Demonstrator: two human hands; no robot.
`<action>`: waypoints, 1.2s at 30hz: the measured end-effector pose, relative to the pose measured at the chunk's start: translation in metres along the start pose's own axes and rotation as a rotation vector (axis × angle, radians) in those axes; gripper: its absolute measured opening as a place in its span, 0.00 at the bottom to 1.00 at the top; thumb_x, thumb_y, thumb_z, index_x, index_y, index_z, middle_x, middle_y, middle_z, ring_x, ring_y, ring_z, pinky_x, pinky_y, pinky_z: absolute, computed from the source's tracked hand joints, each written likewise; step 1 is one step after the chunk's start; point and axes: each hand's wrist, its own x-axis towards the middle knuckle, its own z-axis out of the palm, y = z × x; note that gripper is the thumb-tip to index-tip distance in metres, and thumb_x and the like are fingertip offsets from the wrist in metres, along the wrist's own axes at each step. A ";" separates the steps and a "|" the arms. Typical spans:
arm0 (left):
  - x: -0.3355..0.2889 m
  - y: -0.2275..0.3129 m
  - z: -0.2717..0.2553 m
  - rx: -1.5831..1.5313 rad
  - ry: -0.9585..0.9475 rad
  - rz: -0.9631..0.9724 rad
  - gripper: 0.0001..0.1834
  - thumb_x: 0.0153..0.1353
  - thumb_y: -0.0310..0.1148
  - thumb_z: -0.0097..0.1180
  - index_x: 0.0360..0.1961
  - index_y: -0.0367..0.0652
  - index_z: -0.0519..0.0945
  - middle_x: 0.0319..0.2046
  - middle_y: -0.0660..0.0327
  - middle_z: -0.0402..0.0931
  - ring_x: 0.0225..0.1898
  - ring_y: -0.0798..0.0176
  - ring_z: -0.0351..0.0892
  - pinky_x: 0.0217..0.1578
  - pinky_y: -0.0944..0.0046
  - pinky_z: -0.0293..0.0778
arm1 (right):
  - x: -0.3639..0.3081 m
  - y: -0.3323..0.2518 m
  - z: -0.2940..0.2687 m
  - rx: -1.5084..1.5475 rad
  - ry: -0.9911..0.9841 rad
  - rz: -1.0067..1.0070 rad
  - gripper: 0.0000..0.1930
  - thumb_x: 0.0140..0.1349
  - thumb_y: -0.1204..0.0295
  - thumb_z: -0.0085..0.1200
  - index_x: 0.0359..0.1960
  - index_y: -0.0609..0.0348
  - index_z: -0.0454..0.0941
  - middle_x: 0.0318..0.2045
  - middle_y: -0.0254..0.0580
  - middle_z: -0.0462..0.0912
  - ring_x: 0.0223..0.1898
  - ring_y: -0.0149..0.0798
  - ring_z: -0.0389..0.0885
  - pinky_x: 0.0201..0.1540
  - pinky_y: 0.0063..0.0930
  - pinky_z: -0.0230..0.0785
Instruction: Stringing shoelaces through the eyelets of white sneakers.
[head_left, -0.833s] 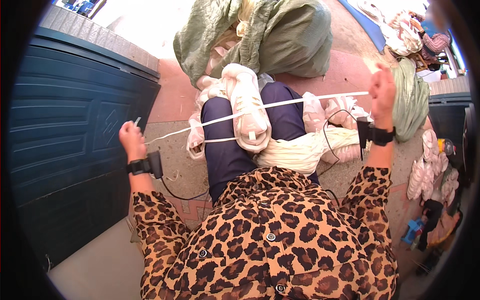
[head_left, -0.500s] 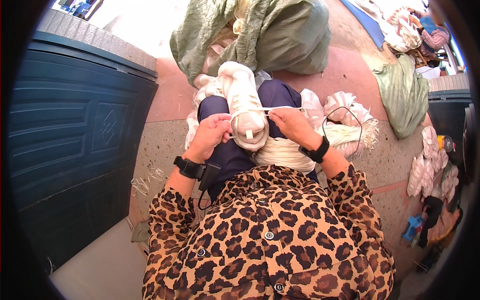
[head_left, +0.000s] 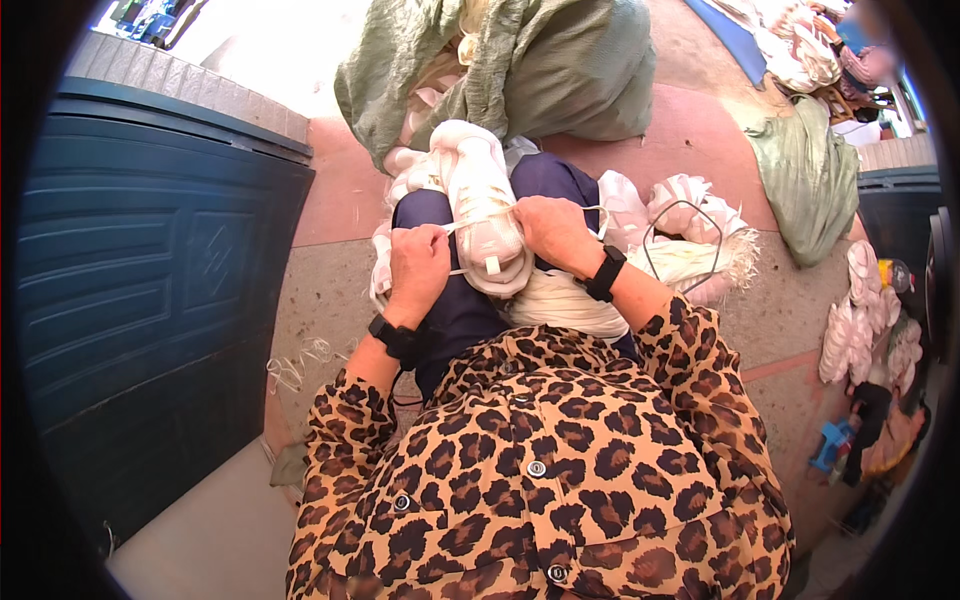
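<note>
A white sneaker (head_left: 484,238) rests on my lap between my knees, toe toward me. Its white shoelace (head_left: 479,221) runs across the front of the lacing, from one hand to the other. Left of the toe, my left hand (head_left: 418,268) is closed in a fist on the lace's left stretch. My right hand (head_left: 558,232) pinches the lace at the shoe's right side, its fingertips by the eyelets and partly hidden. A loose loop of lace sticks out beyond the right hand. Behind this sneaker, more white shoes lean against it.
A big green woven sack (head_left: 580,70) with pale shoes stands ahead of my knees. To the right lie a hank of cream laces (head_left: 570,305), more white shoes (head_left: 690,205) and a dark wire loop (head_left: 718,243). A blue panelled door (head_left: 150,260) stands left. Another person (head_left: 865,60) is at far right.
My left hand has moved left, away from the toe, and closed into a fist. My right hand has come left against the shoe's side, shortening the lace stretch on the right.
</note>
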 end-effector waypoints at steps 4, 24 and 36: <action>-0.002 -0.001 0.003 -0.013 -0.020 0.005 0.03 0.49 0.26 0.51 0.22 0.38 0.75 0.23 0.53 0.73 0.31 0.50 0.67 0.33 0.55 0.63 | 0.000 -0.002 0.000 -0.093 0.037 -0.019 0.09 0.53 0.69 0.42 0.25 0.57 0.75 0.25 0.48 0.77 0.29 0.51 0.77 0.30 0.40 0.68; 0.012 0.011 0.009 0.085 0.004 0.185 0.04 0.50 0.27 0.51 0.22 0.38 0.74 0.21 0.54 0.72 0.29 0.51 0.67 0.33 0.57 0.65 | -0.011 -0.006 -0.005 -0.168 0.092 -0.070 0.15 0.56 0.60 0.47 0.23 0.58 0.77 0.26 0.43 0.75 0.36 0.43 0.71 0.37 0.39 0.59; -0.006 0.033 -0.002 0.333 0.010 0.205 0.06 0.48 0.30 0.54 0.27 0.39 0.75 0.25 0.58 0.73 0.32 0.55 0.67 0.33 0.57 0.64 | -0.007 0.012 -0.001 0.069 0.125 -0.143 0.09 0.55 0.67 0.47 0.28 0.61 0.73 0.24 0.46 0.73 0.34 0.48 0.71 0.37 0.41 0.60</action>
